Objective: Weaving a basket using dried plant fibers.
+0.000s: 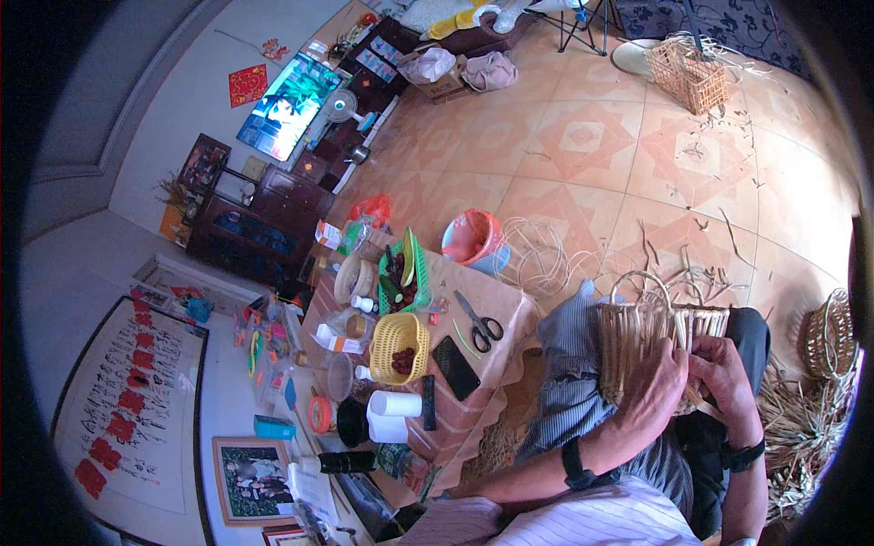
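A woven straw basket (628,346) with upright looped handles rests on my lap, over legs in grey striped cloth (564,382). My left hand (660,378) pinches at the front weave of the basket, near its right half. Just beside it, my right hand (719,373) has its fingers closed on the same weave, thumb and fingertips close to those of my left. The straw strip between my fingertips is too small to make out clearly.
A low table (492,391) at left holds scissors (481,323), a phone (455,367), yellow and green baskets (401,350). Beyond are a pink bucket (472,237), a cabinet with a lit television (288,106), another woven basket (687,77). Straw (792,428) lies piled at right.
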Motion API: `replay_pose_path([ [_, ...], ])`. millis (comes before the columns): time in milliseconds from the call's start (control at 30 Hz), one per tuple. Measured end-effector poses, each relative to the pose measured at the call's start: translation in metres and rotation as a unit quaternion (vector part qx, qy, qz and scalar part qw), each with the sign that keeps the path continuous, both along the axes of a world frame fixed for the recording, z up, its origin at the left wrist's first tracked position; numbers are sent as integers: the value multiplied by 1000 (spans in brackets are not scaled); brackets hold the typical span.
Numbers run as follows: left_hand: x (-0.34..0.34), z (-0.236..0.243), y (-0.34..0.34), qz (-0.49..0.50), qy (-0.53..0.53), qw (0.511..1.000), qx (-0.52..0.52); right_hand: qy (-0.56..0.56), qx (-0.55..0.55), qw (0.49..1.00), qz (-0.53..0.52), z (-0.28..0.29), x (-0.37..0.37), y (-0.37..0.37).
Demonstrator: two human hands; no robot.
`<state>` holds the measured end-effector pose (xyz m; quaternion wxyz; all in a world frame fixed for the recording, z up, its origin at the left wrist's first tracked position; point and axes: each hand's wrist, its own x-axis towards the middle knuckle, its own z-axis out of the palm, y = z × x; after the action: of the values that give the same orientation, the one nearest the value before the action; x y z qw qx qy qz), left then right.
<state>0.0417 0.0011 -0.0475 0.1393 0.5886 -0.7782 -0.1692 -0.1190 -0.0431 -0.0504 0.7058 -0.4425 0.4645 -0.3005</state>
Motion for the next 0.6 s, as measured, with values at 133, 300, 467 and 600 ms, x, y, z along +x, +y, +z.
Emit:
replay_pose_path([
  [133, 3, -11, 4, 26, 71, 997, -7, 47, 5, 999, 5, -3, 0, -1],
  [300, 9, -20, -5, 23, 149, 988, -20, 6, -5, 1000, 0, -9, 0, 0],
  [467, 5, -18, -17, 26, 212, 976, -52, 0, -35, 999, 28, -20, -2, 3],
  [600, 5, -15, -21, 35, 166, 985, -33, -17, -115, 993, 12, -31, -2, 4],
])
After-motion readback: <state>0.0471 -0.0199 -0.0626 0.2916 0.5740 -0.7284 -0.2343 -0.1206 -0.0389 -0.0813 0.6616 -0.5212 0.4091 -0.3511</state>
